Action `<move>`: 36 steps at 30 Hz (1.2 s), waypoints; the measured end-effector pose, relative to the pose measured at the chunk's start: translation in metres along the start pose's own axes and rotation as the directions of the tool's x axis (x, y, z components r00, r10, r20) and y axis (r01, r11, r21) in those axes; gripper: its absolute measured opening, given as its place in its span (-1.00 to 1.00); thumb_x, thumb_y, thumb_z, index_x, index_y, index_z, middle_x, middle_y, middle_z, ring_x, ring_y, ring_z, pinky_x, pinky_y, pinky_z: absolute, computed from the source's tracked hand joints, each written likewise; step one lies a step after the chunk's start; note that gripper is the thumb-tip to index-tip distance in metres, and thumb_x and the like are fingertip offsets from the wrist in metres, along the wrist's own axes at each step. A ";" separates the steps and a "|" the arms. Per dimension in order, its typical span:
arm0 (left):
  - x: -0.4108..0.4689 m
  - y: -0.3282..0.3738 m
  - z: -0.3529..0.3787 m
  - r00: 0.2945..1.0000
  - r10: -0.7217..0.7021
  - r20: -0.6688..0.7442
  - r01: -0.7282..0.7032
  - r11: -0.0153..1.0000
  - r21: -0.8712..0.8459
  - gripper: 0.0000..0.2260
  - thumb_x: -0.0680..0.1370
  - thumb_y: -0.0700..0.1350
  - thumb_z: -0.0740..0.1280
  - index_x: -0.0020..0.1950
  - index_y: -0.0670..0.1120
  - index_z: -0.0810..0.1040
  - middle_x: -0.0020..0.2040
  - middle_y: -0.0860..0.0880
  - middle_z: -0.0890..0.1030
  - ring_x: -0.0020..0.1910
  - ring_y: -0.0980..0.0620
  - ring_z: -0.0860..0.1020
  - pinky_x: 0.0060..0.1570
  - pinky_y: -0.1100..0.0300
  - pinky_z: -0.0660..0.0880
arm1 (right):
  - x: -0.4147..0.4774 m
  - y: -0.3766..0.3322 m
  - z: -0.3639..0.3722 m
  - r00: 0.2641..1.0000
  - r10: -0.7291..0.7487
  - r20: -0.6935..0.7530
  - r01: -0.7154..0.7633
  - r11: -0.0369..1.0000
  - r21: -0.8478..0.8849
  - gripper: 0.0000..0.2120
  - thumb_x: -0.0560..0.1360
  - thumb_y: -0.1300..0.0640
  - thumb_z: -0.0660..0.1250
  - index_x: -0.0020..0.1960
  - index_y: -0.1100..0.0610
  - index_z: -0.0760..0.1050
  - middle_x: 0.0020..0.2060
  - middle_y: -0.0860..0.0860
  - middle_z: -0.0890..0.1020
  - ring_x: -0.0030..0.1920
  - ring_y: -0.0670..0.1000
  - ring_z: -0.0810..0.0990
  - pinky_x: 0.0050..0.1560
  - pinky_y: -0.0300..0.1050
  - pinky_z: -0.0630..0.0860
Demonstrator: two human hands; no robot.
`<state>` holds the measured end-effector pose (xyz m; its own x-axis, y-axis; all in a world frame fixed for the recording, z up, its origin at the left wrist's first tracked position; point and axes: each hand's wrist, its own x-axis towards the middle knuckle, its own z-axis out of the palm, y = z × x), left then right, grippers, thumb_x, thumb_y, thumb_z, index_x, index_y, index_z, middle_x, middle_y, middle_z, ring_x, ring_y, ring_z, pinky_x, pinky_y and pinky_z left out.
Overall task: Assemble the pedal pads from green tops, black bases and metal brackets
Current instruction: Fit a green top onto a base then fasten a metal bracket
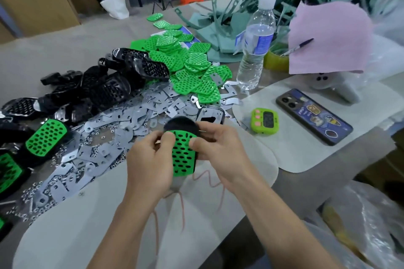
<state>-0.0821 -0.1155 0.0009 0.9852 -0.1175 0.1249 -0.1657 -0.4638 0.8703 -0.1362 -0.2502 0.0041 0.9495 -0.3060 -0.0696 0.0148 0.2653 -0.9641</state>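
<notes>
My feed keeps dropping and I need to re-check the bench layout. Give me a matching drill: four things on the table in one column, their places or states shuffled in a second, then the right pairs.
Things
1. water bottle
2. phone
3. green timer
4. pedal pad

Places or states
A. lying flat, back up, on the pale mat at the right
B. gripped by the left hand and the right hand
C. standing upright beside the heap of green tops
D. on the same mat, just left of the phone

Pairs: 1-C, 2-A, 3-D, 4-B
</notes>
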 end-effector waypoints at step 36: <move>0.061 -0.067 -0.068 0.982 -0.139 0.126 0.183 0.862 -0.473 -0.73 0.59 -0.32 0.36 0.05 0.05 0.71 -0.02 -0.02 0.76 -0.07 0.01 0.73 -0.23 0.21 0.62 | 0.093 0.036 0.085 0.926 0.034 0.376 -0.024 0.999 -0.031 -0.62 0.46 0.45 0.31 0.23 0.23 0.61 -0.01 0.30 0.70 -0.09 0.20 0.69 -0.04 0.10 0.65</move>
<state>-0.0076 -0.0315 -0.0174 0.9851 -0.1616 -0.0588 0.0586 -0.0063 0.9983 -0.0212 -0.1914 -0.0156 0.9976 0.0691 -0.0007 -0.0176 0.2441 -0.9696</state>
